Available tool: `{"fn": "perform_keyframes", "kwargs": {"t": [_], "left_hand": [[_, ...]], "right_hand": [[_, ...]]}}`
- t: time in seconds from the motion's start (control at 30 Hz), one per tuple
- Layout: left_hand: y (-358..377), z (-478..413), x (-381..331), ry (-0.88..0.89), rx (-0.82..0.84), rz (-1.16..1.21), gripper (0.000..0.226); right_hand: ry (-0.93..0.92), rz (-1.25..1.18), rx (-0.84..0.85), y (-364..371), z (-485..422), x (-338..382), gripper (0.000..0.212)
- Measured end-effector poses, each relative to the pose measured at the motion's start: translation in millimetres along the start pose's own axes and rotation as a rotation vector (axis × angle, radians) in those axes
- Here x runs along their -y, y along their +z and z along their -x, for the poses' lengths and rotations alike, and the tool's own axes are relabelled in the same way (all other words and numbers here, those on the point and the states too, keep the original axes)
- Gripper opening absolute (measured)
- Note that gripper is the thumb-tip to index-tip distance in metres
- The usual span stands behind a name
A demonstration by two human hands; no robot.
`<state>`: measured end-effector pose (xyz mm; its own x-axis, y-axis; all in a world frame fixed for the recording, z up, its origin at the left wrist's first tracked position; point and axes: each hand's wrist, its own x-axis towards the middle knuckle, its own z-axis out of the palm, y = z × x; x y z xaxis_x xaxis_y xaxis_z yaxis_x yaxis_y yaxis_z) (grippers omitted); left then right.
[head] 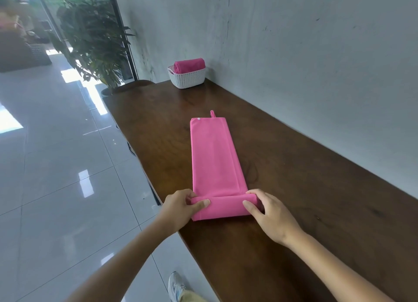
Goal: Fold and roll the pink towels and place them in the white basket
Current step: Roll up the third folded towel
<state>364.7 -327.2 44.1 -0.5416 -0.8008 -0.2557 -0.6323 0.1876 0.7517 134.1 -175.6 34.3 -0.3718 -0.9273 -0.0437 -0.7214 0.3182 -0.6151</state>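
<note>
**Status: second towel, roll just started**

One rolled pink towel [189,65] already lies in the white basket [187,78], which stands at the far end of the wooden table [294,177], against the wall [294,41]. That unit is judged complete.

The towel in work [213,156] lies flat on the table as a long folded strip, its hanging loop [212,113] at the far end. Folding therefore appears finished. At the near end, the first turn of the roll [224,207] has been formed.

Hand state:
- Left hand [181,209]: fingers curled round the left end of the roll, thumb on top, pinching it.
- Right hand [269,213]: fingers curled round the right end, thumb on top, pinching it.

Remaining, as judged: roll the strip along its full length toward the loop, then carry the roll to the basket and set it beside the first. Whether further towels wait outside the view cannot be told
</note>
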Motion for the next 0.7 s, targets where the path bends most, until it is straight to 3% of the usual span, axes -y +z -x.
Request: {"fn": "perform_keyframes", "kwargs": {"t": [0.13,0.2,0.3,0.4,0.6,0.7], "left_hand": [[-2,-2,-2,-0.078,0.063,0.063,0.051],[2,1,-5,-0.058,-0.039,0.036,0.045],[9,8,-8,0.152,-0.299,-0.093,0.026],[11,11,-1,0.356,-0.341,-0.161,0.017],[16,10,13,0.417,-0.237,-0.362,0.064],[14,3,14,0.41,-0.204,-0.371,0.065]], "right_hand": [[0.118,-0.104,0.045,-1,-3,4,0.042],[0.161,-0.099,0.05,-2,-8,6,0.043],[0.224,-0.07,0.047,-4,-17,11,0.051],[0.272,-0.052,0.043,-6,-26,13,0.059],[0.335,-0.012,0.037,-5,-47,13,0.064],[0.329,0.037,-0.009,-4,-54,17,0.06]]}}
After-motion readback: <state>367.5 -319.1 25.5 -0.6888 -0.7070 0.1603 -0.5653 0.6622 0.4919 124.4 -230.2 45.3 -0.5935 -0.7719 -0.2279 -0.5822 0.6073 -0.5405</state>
